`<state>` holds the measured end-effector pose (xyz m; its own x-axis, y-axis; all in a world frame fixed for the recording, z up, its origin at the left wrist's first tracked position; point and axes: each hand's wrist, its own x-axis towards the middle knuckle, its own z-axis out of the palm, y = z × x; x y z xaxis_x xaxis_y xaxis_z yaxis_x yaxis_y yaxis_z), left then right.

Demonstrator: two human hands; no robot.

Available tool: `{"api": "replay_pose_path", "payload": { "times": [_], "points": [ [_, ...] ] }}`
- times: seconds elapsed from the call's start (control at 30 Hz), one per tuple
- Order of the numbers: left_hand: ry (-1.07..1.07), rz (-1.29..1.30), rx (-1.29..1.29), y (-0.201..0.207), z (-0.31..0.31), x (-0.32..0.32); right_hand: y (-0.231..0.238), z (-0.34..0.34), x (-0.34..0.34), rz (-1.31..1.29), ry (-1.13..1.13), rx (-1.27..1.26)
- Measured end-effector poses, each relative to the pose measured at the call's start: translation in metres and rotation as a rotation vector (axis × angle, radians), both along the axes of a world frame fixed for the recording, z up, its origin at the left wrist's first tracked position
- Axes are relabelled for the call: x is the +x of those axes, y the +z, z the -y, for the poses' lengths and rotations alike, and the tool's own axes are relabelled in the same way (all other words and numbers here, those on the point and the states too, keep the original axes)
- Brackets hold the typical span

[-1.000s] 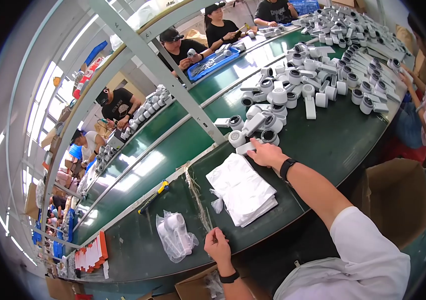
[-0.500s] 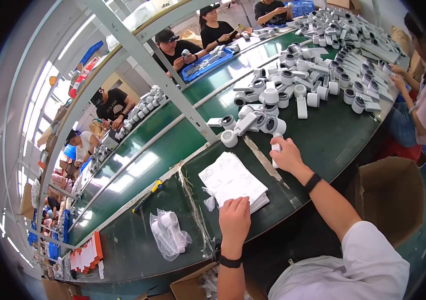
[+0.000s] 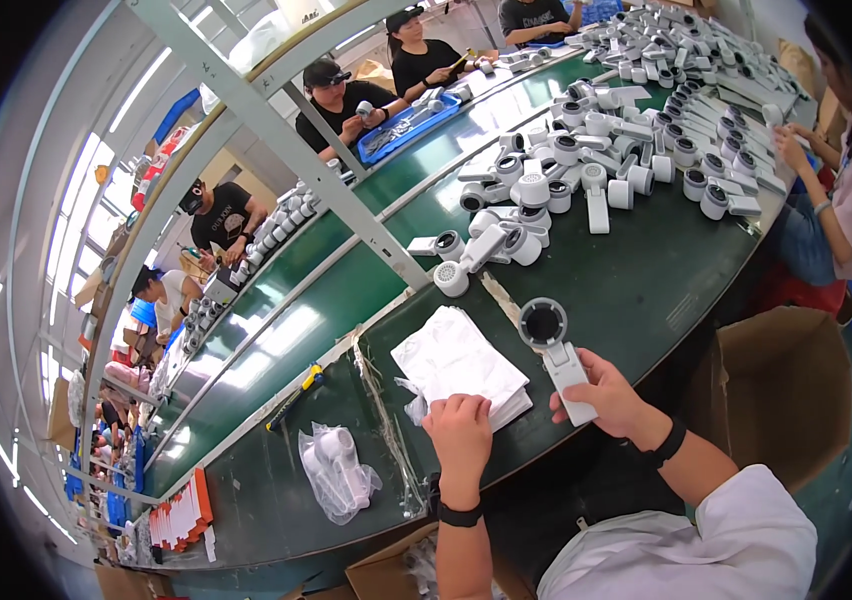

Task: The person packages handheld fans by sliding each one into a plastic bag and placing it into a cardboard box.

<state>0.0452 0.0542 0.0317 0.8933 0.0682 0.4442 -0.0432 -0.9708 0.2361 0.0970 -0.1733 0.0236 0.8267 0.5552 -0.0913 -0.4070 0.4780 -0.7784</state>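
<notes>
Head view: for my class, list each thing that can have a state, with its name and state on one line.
Right hand: closed around a white device
White device: held, round head pointing away from the wearer
Left hand: on the white sheets
White sheets: stacked
Clear bag: filled, lying down; sealing unclear
Yellow-and-black tool: lying down, unheld
Device pile: loose, heaped
Blue tray: loaded
Cardboard box: open

Tabletop (image 3: 636,275) lies open past the right hand (image 3: 606,400); devices (image 3: 596,124) (heaped) block beyond.

White round-headed device (image 3: 559,361), held tilted, white sheets (image 3: 459,352), stacked flat
</notes>
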Motion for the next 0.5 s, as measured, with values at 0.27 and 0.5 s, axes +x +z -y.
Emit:
{"api": "replay_pose_path", "payload": {
  "times": [0.27,0.5],
  "points": [
    [-0.050,0.215,-0.131,0.002,-0.001,0.002,-0.004,-0.018,-0.013,-0.009,-0.062,0.023],
    [-0.058,0.264,-0.163,0.009,0.004,-0.001,-0.005,-0.028,-0.022,0.045,-0.056,-0.033]
  ]
}}
